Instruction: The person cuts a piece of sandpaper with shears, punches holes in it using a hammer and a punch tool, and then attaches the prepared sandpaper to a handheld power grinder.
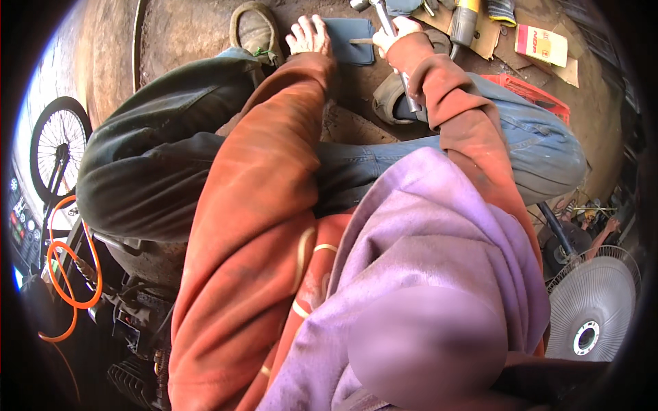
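Observation:
My left hand [308, 37] reaches out at the top, fingers spread, with its edge by a flat blue-grey rectangular piece [348, 33]. Whether that piece is a plate or folded material, I cannot tell. Just right of it, my right hand [399, 40] is closed around a hammer [385, 19]. The hammer's metal head is at the top edge of the picture, and its handle end shows below my wrist. A thin tan rod [360, 42] lies across the blue-grey piece, ending close to my right hand. Whether my fingers touch the rod is unclear.
My shoes [255, 33] flank the work on the ground. Right of it are a yellow-grey power tool [465, 26], a glove [503, 11], a small box [540, 45] on cardboard and a red crate [534, 93]. A fan [595, 301], orange hose [87, 303] and bicycle wheel [42, 147] stand around me.

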`<state>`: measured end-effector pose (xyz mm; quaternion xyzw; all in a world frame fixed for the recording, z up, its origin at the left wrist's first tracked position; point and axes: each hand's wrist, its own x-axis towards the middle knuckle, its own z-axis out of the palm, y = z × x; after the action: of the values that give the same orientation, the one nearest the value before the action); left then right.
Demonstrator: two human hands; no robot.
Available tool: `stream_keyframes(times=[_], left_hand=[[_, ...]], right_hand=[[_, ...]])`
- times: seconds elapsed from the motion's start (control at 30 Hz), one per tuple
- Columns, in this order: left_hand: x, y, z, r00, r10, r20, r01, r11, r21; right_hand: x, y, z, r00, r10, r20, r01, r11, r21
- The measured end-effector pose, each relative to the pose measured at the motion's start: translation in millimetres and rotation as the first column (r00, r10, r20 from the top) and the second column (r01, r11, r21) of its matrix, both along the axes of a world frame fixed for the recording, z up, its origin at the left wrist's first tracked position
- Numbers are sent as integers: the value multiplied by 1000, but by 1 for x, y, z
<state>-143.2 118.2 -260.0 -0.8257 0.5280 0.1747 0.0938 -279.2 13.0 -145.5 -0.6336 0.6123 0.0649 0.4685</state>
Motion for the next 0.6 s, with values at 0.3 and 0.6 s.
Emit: stream_keyframes(times=[0.3, 0.6], left_hand=[[-87, -30, 57, 736, 650, -189, -622, 760, 190], [-79, -40, 66, 753, 622, -214, -553, 775, 306]], right_hand=[[-12, -3, -14, 982, -186, 15, 177, 956, 235], [-28, -7, -30, 984, -173, 35, 158, 950, 268]])
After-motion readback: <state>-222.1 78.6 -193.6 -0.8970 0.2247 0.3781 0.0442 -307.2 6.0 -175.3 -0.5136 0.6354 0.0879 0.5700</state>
